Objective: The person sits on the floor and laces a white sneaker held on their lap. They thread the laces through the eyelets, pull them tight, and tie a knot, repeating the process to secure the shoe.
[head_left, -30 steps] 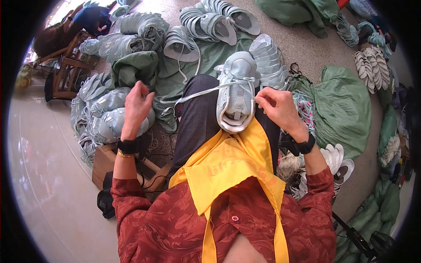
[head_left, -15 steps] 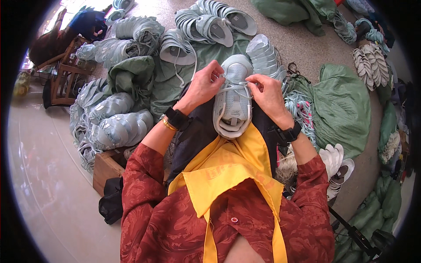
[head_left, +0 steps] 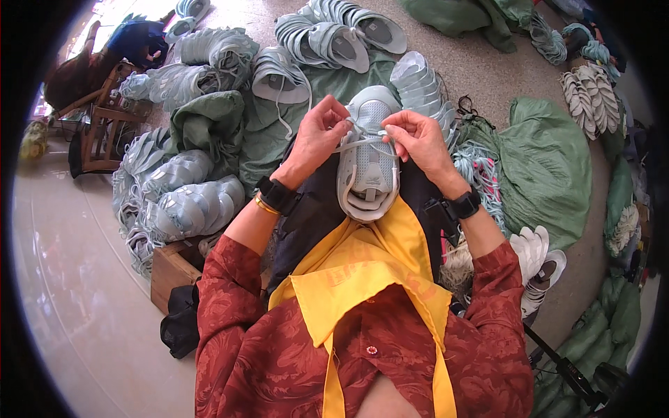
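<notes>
A pale blue-grey shoe upper [head_left: 369,164] lies on my lap over a dark cloth and a yellow apron, toe end pointing away from me. My left hand [head_left: 317,136] pinches a white lace [head_left: 346,145] at the upper's left side near the eyelets. My right hand [head_left: 412,136] pinches the same lace at the right side. Both hands sit close together over the upper's front part. Each wrist wears a black band.
Stacks of matching pale shoe uppers [head_left: 185,198] lie to my left and ahead [head_left: 334,35]. Green sacks [head_left: 550,164] and white soles [head_left: 540,258] sit to the right. A wooden box [head_left: 171,272] is at my left knee, a wooden chair [head_left: 97,132] farther left.
A second ago my hands were spread wide, pulling the lace out to both sides. They have since come together over the upper's front and now pinch the lace near the eyelets.
</notes>
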A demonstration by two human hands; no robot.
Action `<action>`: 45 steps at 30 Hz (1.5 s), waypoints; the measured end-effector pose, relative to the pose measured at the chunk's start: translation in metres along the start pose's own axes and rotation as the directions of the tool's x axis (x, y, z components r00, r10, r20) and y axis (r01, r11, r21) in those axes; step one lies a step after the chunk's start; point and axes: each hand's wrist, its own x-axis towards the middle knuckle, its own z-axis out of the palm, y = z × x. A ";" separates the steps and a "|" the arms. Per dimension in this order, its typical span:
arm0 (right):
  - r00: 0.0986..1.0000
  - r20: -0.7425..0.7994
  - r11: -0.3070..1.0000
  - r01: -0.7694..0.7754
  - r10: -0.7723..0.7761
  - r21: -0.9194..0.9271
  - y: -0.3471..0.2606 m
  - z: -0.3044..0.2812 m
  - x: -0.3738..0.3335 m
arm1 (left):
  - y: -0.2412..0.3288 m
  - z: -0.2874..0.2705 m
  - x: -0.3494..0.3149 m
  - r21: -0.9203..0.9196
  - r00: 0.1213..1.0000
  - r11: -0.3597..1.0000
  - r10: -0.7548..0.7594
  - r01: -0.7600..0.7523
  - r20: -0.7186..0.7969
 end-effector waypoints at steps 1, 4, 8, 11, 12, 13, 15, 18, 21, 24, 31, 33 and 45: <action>1.000 0.003 1.000 0.000 0.000 0.015 0.001 0.000 0.001 | 0.002 -0.001 0.000 -0.028 1.000 0.999 -0.015 0.015 0.016; 1.000 0.004 1.000 0.002 -0.002 0.031 0.003 0.000 0.003 | 0.007 -0.007 0.001 -0.046 0.988 0.998 -0.030 0.038 0.150; 1.000 0.000 0.997 0.016 -0.016 -0.078 0.002 0.000 0.006 | 0.014 -0.016 0.003 0.079 0.938 0.985 -0.168 0.151 0.302; 0.996 -0.006 0.985 0.086 -0.088 -0.148 0.007 0.000 0.010 | 0.016 -0.016 0.005 0.142 0.932 0.979 -0.188 0.150 0.310; 0.997 0.003 0.986 0.083 -0.083 -0.147 0.008 -0.001 0.011 | 0.017 -0.014 0.006 0.151 0.933 0.976 -0.194 0.154 0.302; 0.997 0.014 0.986 0.080 -0.079 -0.146 0.007 -0.001 0.012 | 0.018 -0.013 0.006 0.159 0.935 0.974 -0.201 0.160 0.292; 0.999 0.025 0.999 0.024 -0.023 -0.046 0.008 -0.004 0.013 | 0.018 -0.014 0.006 0.127 0.939 0.973 -0.219 0.191 0.267; 0.995 0.024 0.976 -0.100 0.097 0.192 0.013 -0.009 0.015 | 0.013 -0.014 0.007 0.102 0.943 0.970 -0.237 0.218 0.234; 0.988 -0.014 0.944 -0.141 0.153 0.299 0.013 -0.006 0.015 | 0.012 -0.011 0.007 0.119 0.950 0.969 -0.238 0.217 0.202; 0.982 0.010 0.912 -0.177 0.187 0.371 0.013 -0.008 0.017 | 0.015 -0.010 0.006 0.154 0.950 0.963 -0.248 0.220 0.189; 0.982 -0.084 0.972 -0.149 0.166 0.180 0.018 -0.006 0.020 | 0.019 -0.010 0.005 0.185 0.941 0.958 -0.258 0.220 0.219; 0.983 -0.107 0.978 -0.133 0.151 0.159 0.020 -0.006 0.021 | 0.006 -0.012 0.007 0.174 0.953 0.972 -0.197 0.159 0.231; 0.962 -0.112 0.909 0.192 -0.249 -0.371 -0.008 -0.009 -0.042 | -0.009 -0.003 0.000 0.203 0.998 0.979 -0.017 0.003 0.066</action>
